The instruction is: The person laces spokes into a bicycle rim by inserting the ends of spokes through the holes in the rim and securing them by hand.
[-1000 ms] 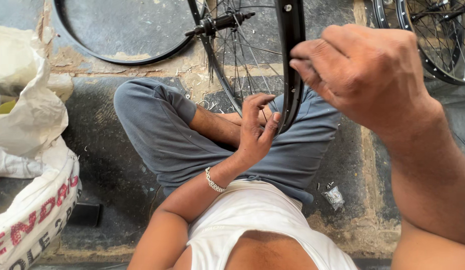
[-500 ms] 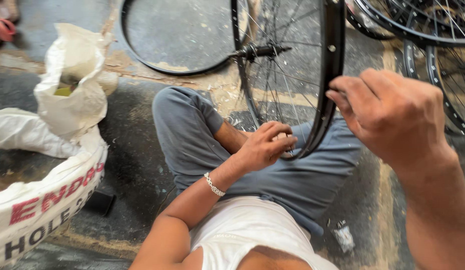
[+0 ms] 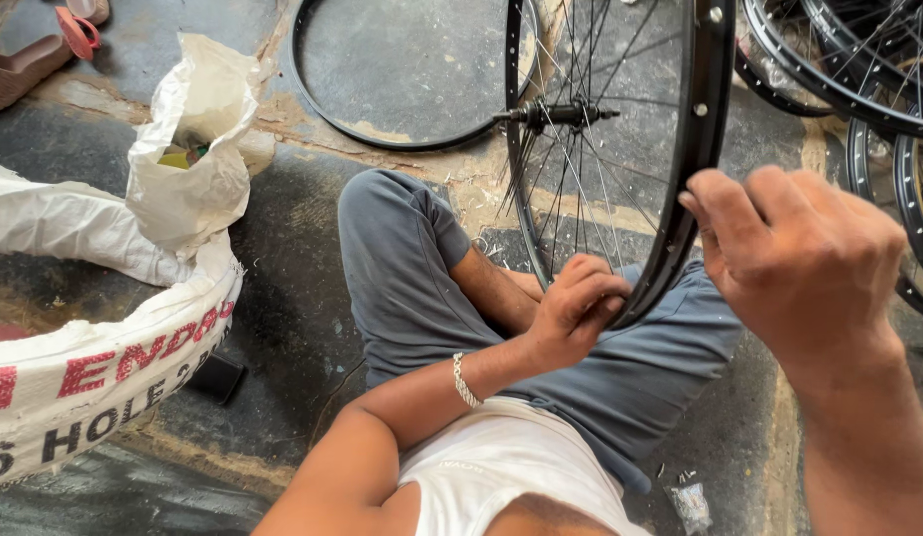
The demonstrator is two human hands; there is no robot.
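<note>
Here I sit cross-legged on the floor with the spoked bicycle wheel (image 3: 620, 149) stood upright over my lap, its low edge propped on my thigh so both hands stay free for the rim. My left hand (image 3: 576, 308) has its grip pinched closed around the bottom of the rim, steadying it. My right hand (image 3: 799, 263) is curled closed at the rim's outer edge; what the fingertips pinch there is hidden. A bare rim (image 3: 402, 74) lies flat beyond, white sacks (image 3: 104, 298) alongside.

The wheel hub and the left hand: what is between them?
In the head view, thin spokes run from the hub down to the rim, where the left hand grips it.
</note>
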